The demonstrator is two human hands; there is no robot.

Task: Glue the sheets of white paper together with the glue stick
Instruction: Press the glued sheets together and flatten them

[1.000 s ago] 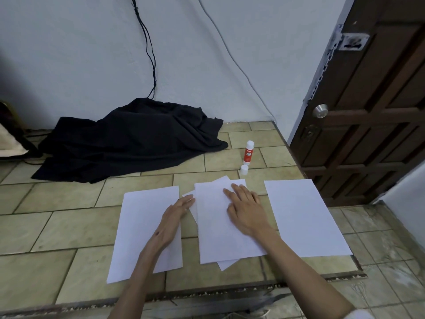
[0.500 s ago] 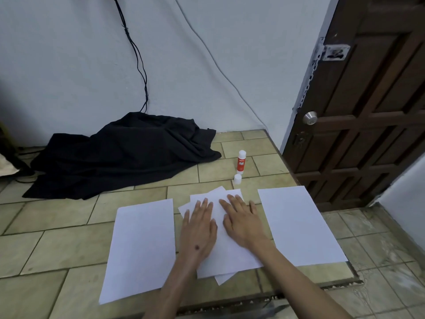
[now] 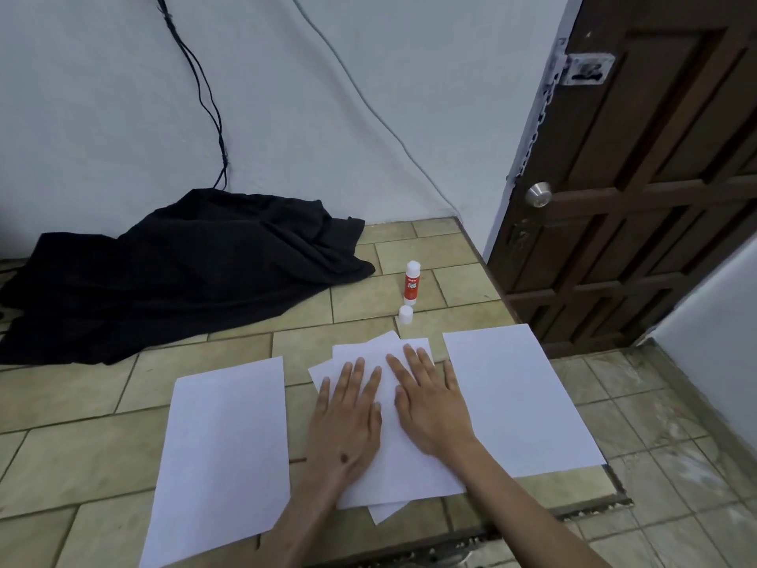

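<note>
Hands flat: we have the left hand (image 3: pixel 346 416) and right hand (image 3: pixel 430 403) side by side, palms down, fingers spread and extended, pressing on the middle stack of paper (image 3: pixel 393 473). Neither hand grips anything. The stack is at least two sheets, the top one skewed against the one beneath, whose corners show at the far and near ends.

Loose sheets: left sheet (image 3: pixel 221 453) lies just beside the stack on the left-hand side; right sheet (image 3: pixel 516 399) lies just beside it on the right. Both single, flat, long axes running away from us.

Glue stick (image 3: pixel 411 282): upright on the tiled surface (image 3: pixel 82 444), beyond the stack's far edge and slightly toward the right. Long axis vertical. Its cap (image 3: pixel 405 314) is off, standing just in front of it, between stick and paper.

Judgement: we read this as pressing down a glued pair. If another sheet is to be added, the stick lies straight ahead of the right hand's fingertips (image 3: pixel 409 350), so that hand is nearer; the left can hold the stack. Risk: the uncapped stick may tip if brushed.

Dark cloth (image 3: pixel 176 268) lies well apart, far left.
</note>
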